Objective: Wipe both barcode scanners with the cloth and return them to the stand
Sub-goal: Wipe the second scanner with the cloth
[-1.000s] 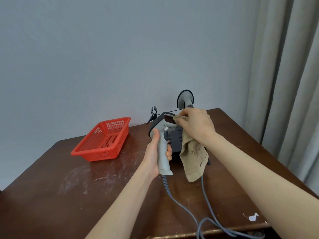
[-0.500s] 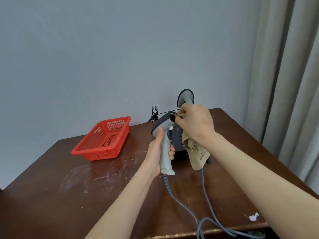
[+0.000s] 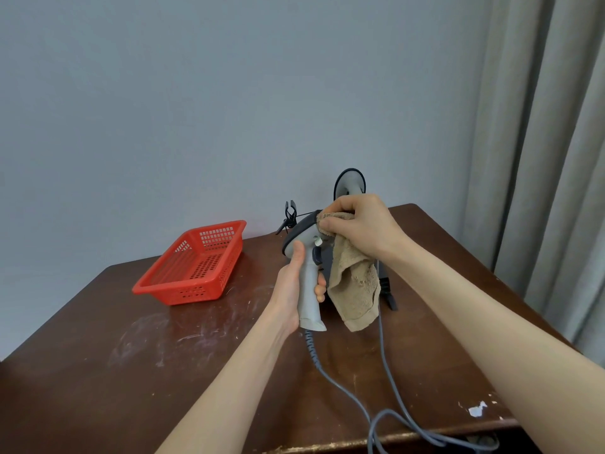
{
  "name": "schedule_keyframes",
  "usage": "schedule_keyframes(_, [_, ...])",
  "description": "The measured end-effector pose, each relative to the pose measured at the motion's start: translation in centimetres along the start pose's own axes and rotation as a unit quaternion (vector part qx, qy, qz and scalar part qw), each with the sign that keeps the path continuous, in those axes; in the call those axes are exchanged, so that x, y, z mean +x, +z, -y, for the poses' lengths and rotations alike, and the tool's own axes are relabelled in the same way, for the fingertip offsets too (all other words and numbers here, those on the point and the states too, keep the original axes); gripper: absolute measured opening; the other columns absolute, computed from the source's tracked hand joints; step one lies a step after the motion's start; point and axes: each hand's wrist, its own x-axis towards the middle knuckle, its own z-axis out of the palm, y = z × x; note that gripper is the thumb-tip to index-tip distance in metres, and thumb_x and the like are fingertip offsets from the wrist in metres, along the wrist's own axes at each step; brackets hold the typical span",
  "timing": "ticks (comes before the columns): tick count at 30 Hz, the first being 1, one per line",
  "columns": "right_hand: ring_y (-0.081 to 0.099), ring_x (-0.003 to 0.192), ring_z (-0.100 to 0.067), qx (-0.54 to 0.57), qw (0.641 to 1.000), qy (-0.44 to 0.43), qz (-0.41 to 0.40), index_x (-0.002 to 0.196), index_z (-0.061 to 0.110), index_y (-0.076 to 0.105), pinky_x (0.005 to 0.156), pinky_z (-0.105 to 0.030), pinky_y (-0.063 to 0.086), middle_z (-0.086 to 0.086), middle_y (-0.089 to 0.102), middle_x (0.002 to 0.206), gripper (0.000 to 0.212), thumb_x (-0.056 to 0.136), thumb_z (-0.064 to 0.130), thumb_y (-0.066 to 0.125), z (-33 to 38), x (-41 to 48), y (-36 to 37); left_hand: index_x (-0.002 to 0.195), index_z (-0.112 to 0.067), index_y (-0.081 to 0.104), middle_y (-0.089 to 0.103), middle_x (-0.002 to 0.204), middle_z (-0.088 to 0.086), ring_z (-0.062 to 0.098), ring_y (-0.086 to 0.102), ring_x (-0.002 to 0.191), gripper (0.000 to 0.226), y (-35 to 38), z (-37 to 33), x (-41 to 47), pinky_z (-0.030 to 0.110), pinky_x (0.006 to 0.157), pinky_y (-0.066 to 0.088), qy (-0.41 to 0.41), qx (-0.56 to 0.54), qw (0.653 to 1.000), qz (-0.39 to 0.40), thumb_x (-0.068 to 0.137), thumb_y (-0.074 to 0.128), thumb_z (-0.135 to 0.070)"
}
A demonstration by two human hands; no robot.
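My left hand (image 3: 290, 290) grips the handle of a grey barcode scanner (image 3: 308, 290) and holds it upright above the table. My right hand (image 3: 363, 226) presses a tan cloth (image 3: 355, 286) onto the scanner's head, and the rest of the cloth hangs down to the right of the handle. Behind my right hand, the head of a second scanner (image 3: 349, 181) rises on the dark stand (image 3: 389, 294), which the cloth and my hand mostly hide.
A red plastic basket (image 3: 193, 263) sits at the back left of the brown table (image 3: 98, 371). Two grey cables (image 3: 383, 404) run from the scanners over the front edge. A small black clip (image 3: 289, 214) stands by the wall. Curtains (image 3: 540, 158) hang at right.
My right hand has shifted the cloth over the scanner's head, and the hanging part now drops lower again. The left hand keeps its hold on the handle.
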Motion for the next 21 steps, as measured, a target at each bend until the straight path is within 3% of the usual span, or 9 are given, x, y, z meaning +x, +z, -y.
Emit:
schedule_keyframes(3, [0.06,0.073,0.0,-0.047,0.998,-0.013,0.033,0.081,0.016,0.071,0.066,-0.009,0.045,0.01,0.066,0.073,0.006,0.081,0.012,0.067,-0.3,0.1,-0.3,0.084,-0.005,0.058,0.049,0.052,0.007,0.015,0.043,0.038,0.059,-0.2,0.0,0.1,0.023,0.038,0.04,-0.009,0.004,1.0,-0.011,0.073,0.052,-0.063])
schedule_keyframes(8, [0.061,0.089,-0.015,-0.198,0.977,-0.033,0.065,0.093,0.023,0.072,0.078,-0.033,0.051,0.002,0.07,0.09,0.014,0.086,0.018,0.061,-1.1,0.5,-0.7,0.074,-0.005,0.056,0.049,0.052,0.008,0.015,0.044,0.038,0.058,-0.3,0.2,0.0,0.022,0.038,0.04,-0.024,0.004,0.999,-0.026,0.07,0.053,-0.063])
schedule_keyframes(15, [0.058,0.091,-0.028,-0.363,0.926,-0.035,0.093,0.099,0.027,0.068,0.068,-0.032,0.042,-0.006,0.064,0.099,0.021,0.09,0.016,0.053,-1.5,0.9,-0.6,0.077,-0.004,0.054,0.052,0.053,0.009,0.016,0.045,0.039,0.061,-0.8,0.0,0.1,0.023,0.039,0.04,-0.012,0.027,0.999,-0.033,0.07,0.054,-0.064])
schedule_keyframes(19, [0.056,0.081,-0.026,-0.435,0.899,0.005,0.043,0.1,0.021,0.068,0.062,-0.029,0.039,-0.006,0.063,0.097,0.022,0.088,0.011,0.052,-1.4,1.1,-0.7,0.078,-0.003,0.054,0.051,0.052,0.009,0.016,0.045,0.039,0.061,-0.5,0.0,0.1,0.023,0.039,0.04,-0.009,0.02,0.999,-0.043,0.069,0.055,-0.063])
schedule_keyframes(21, [0.058,0.084,-0.025,-0.395,0.918,0.018,0.009,0.102,0.018,0.067,0.064,-0.03,0.041,-0.005,0.065,0.097,0.017,0.091,0.02,0.055,-1.7,0.9,-1.0,0.077,-0.004,0.054,0.049,0.05,0.008,0.015,0.044,0.038,0.059,-0.5,-0.1,0.3,0.023,0.038,0.04,-0.004,0.001,0.999,-0.047,0.072,0.054,-0.062])
